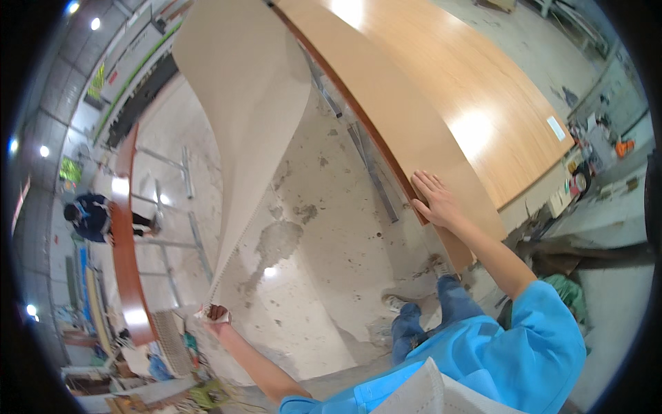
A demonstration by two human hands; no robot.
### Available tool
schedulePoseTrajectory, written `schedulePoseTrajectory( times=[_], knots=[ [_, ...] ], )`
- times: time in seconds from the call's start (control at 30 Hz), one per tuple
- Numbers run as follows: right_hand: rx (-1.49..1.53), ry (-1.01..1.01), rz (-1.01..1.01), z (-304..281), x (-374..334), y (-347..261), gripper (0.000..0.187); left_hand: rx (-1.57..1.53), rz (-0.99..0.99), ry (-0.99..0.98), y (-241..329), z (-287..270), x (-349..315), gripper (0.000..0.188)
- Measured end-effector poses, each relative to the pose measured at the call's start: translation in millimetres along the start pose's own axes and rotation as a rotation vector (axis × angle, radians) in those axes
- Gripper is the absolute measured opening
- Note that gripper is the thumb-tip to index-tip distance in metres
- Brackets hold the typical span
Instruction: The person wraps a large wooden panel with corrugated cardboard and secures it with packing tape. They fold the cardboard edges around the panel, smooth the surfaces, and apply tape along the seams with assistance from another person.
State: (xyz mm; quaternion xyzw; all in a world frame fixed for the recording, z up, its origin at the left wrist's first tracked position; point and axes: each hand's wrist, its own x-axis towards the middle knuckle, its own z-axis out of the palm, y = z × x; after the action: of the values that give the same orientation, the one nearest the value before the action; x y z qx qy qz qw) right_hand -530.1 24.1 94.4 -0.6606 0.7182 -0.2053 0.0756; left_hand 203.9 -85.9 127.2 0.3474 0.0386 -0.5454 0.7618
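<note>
A large, thin beige sheet (255, 103) hangs and curves across the left middle, one edge finely toothed. My left hand (221, 319) is closed on its near lower corner, with a small white piece showing at the fingers. My right hand (436, 198) lies flat, fingers stretched, on a beige strip (414, 131) along a panel with a reddish-brown edge (352, 103). To the right of that strip is a glossy wood-grain panel (483, 90) with a small white label near its corner.
Metal frame bars (376, 179) stand below the panel's edge. At the left, another person (91, 215) is beside a long reddish-brown board (125, 255) on metal supports. Tools and odds and ends (586, 165) crowd the right side. The stained concrete floor (310, 276) stretches below.
</note>
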Motion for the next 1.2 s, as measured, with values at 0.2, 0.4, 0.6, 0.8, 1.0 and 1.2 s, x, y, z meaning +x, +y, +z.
schedulePoseTrajectory(
  times=[0.2, 0.4, 0.6, 0.8, 1.0, 1.2],
  knots=[
    [0.145, 0.039, -0.026, 5.2, -1.0, 10.4, 0.06, 0.15, -0.046, -0.868, 29.0, 170.0, -177.1, 0.021],
    [0.382, -0.107, -0.15, 0.2, -11.5, 40.2, 0.052, 0.147, -0.14, -1.356, -26.8, 318.5, -352.6, 0.017],
    [0.359, -0.14, -0.389, -32.1, -43.7, 86.4, 0.049, 0.116, -0.206, -1.303, -220.6, 397.7, -543.4, 0.014],
    [0.975, -0.167, 0.049, -124.1, -64.3, 143.3, 0.047, 0.717, -0.192, -1.365, -484.5, 427.6, -662.1, 0.019],
    [1.932, 0.748, -0.116, -230.3, -114.4, 249.6, 0.057, 0.949, -0.714, -1.307, -676.6, 343.1, -754.8, 0.03],
    [2.017, 0.839, 0.211, -340.7, -240.5, 329.7, 0.074, 0.756, -1.171, -1.067, -784.6, 280.4, -784.3, 0.027]
  ],
)
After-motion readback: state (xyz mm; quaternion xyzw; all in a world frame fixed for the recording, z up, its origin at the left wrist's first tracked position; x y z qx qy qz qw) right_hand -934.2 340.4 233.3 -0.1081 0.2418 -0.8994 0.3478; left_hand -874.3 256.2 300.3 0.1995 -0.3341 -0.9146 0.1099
